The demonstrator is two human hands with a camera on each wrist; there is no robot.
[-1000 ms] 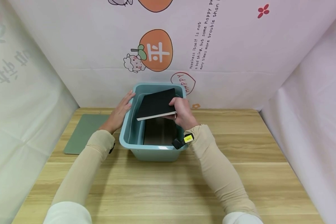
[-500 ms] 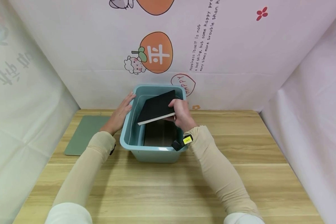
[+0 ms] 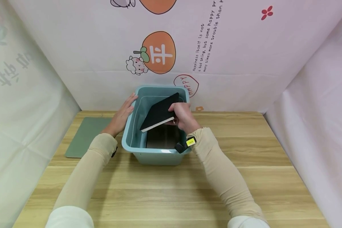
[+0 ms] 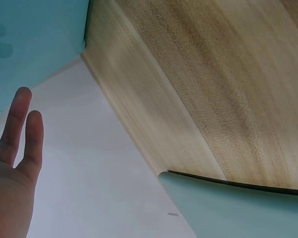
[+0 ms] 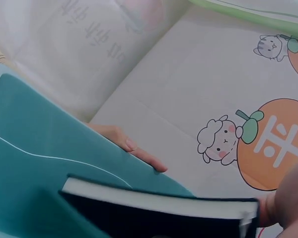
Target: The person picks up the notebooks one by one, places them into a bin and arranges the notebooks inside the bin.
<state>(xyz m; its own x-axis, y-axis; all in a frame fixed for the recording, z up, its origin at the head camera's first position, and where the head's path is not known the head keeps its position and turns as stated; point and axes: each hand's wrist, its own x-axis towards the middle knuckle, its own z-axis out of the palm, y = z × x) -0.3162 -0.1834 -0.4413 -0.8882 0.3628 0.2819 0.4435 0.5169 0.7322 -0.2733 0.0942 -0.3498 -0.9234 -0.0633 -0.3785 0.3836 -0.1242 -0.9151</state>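
Note:
A light-blue plastic bin (image 3: pixel 148 150) stands on the table against the back wall. My left hand (image 3: pixel 121 116) rests along its left rim with straight fingers, which also show in the left wrist view beside the bin's wall (image 4: pixel 39 34). Thumb on top and fingers underneath, my right hand (image 3: pixel 184 117) grips a black notebook (image 3: pixel 159 110) by its right side. The notebook is tilted within the bin's mouth, its white page edge (image 5: pixel 159 201) facing the right wrist camera. Below it a dark flat thing (image 3: pixel 162 137) lies at the bottom of the bin, partly covered.
A flat grey-green board (image 3: pixel 84 136) lies on the wooden table (image 3: pixel 171 193) left of the bin, partly behind the left arm. White printed cloth (image 3: pixel 231 63) forms the back wall, with plain white sides. A black wrist camera (image 3: pixel 180 147) overlaps the bin's front right rim.
The notebook has turned and tilted more steeply, its near left corner dropping toward the front of the bin. My right hand has shifted slightly left and nearer; the left hand stays put.

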